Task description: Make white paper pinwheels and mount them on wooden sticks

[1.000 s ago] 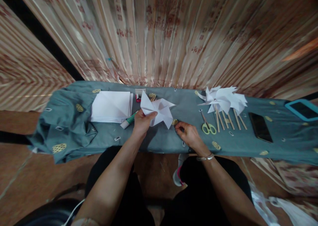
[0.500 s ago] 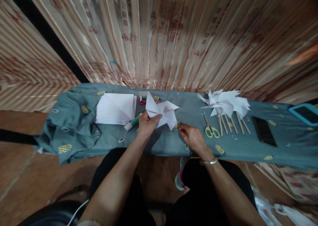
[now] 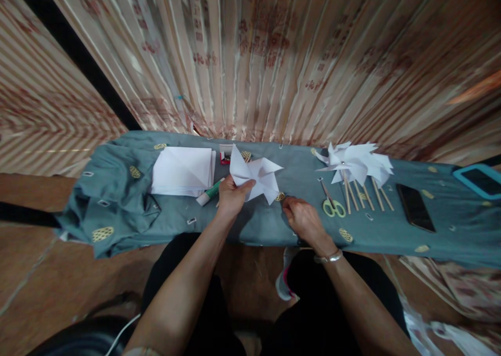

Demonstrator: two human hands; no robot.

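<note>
Red box [image 3: 225, 162], dark bits [image 3: 226, 157] inside, ten o'clock from folded white paper pinwheel [image 3: 261, 178]; left fingers [image 3: 248, 184] pinching it; right fingers [image 3: 287, 204] curled, contents unclear.

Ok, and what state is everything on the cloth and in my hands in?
White paper pinwheel: folded, in left hand
Right hand: curled, grip unclear
Paper stack: flat, edges uneven
Red box: open
Glue stick: lying, partly hidden
Scissors: lying, blades seemingly closed
Pinwheels on sticks: lying, overlapping
Smartphone: screen dark
Blue-framed tablet: screen dark
Cloth: rumpled at left end
</note>
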